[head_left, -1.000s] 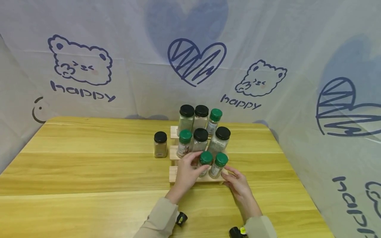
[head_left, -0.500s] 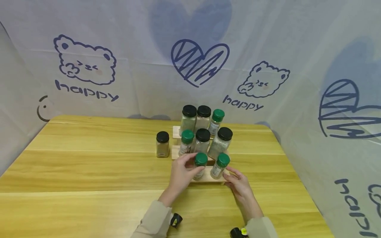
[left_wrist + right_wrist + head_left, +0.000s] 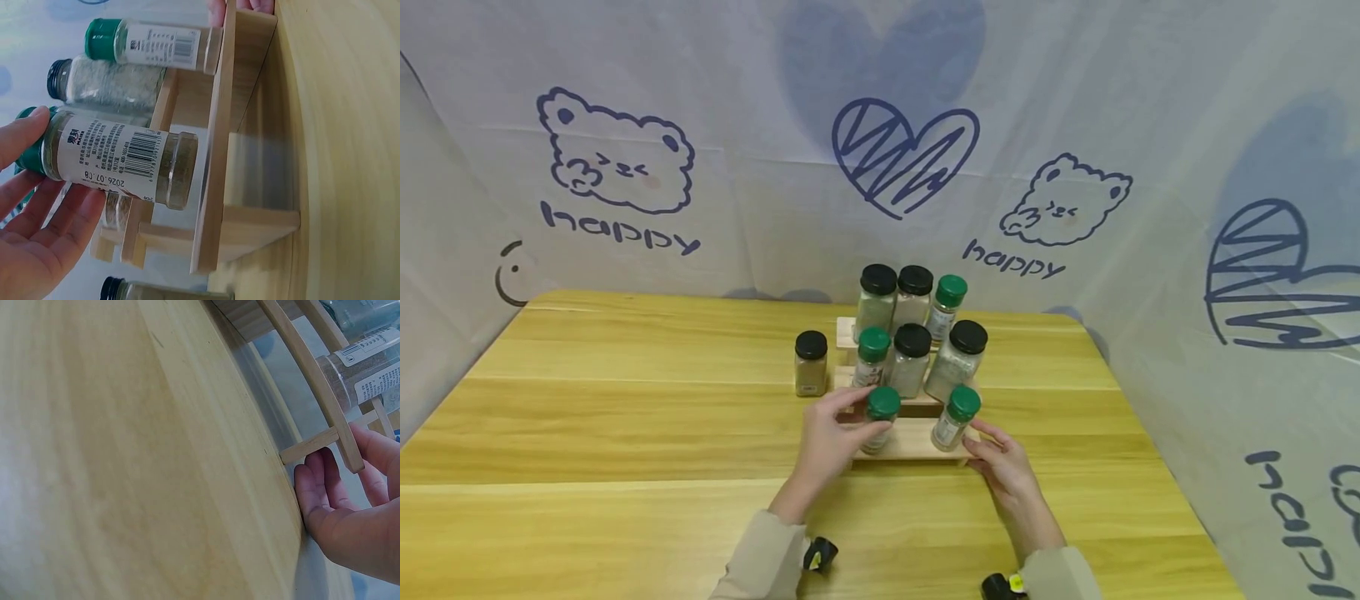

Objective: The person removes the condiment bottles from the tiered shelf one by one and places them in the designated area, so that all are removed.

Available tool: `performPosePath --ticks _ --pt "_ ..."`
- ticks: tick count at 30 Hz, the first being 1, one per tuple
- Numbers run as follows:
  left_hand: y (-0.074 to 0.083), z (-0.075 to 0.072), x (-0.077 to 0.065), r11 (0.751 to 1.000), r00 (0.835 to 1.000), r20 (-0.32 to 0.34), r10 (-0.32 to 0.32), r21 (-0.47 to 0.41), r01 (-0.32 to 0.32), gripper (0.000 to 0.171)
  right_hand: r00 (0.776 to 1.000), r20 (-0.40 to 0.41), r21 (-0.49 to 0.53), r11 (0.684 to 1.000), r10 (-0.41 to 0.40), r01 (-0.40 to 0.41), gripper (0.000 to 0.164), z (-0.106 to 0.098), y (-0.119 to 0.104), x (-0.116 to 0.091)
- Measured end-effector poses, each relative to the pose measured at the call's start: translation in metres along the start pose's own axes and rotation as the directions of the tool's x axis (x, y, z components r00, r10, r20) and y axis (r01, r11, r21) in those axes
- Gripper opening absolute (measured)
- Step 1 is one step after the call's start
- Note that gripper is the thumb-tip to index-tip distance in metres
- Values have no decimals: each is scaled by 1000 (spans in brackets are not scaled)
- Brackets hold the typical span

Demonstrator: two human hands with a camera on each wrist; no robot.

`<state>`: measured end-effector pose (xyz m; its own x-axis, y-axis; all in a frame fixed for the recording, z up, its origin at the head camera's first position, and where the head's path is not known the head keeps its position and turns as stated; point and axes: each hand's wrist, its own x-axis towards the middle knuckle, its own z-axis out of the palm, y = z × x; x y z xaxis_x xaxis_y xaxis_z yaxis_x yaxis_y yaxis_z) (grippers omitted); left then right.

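My left hand (image 3: 826, 442) pinches a green-capped spice jar (image 3: 115, 156) by its cap and neck, between thumb and fingers. The jar is over the left part of the front step of a three-tier wooden spice rack (image 3: 910, 443); in the left wrist view a small gap shows between its base and the board. At the rack's right end my right hand (image 3: 1006, 473) holds the front step, thumb at the board's edge and fingers curled below. Beside it another green-capped jar (image 3: 951, 427) stands on that step. The left palm is hidden in the head view.
Black-capped jars (image 3: 913, 362) and green-capped jars (image 3: 871, 358) fill the middle and top steps. A lone black-capped jar (image 3: 811, 367) stands on the wooden table (image 3: 625, 417), left of the rack. A printed white cloth (image 3: 760, 208) hangs behind.
My left hand has moved left along the front step with the green-capped spice jar, away from the other front jar. My right hand has stayed at the rack's right end.
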<state>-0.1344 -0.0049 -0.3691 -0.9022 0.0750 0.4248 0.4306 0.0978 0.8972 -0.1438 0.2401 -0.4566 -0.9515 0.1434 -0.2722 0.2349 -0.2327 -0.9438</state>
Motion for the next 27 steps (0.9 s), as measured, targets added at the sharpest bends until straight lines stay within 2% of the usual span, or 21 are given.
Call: performPosePath --ticks 4,11,18,27 --pt "-2 -7 0 1000 1000 -17 -4 2 4 37 1000 -3 8 1000 5 -5 26 0 0 0" --pt "-37 -16 1 999 998 -53 36 21 -35 38 1000 -8 10 1000 -4 4 26 0 0 1" --pt "-40 -32 1 997 995 -83 64 55 -59 38 1000 -8 4 1000 -19 19 27 0 1 1" --pt "-45 -52 2 996 988 -144 61 79 -50 38 1000 5 23 1000 -10 10 27 -1 1 0"
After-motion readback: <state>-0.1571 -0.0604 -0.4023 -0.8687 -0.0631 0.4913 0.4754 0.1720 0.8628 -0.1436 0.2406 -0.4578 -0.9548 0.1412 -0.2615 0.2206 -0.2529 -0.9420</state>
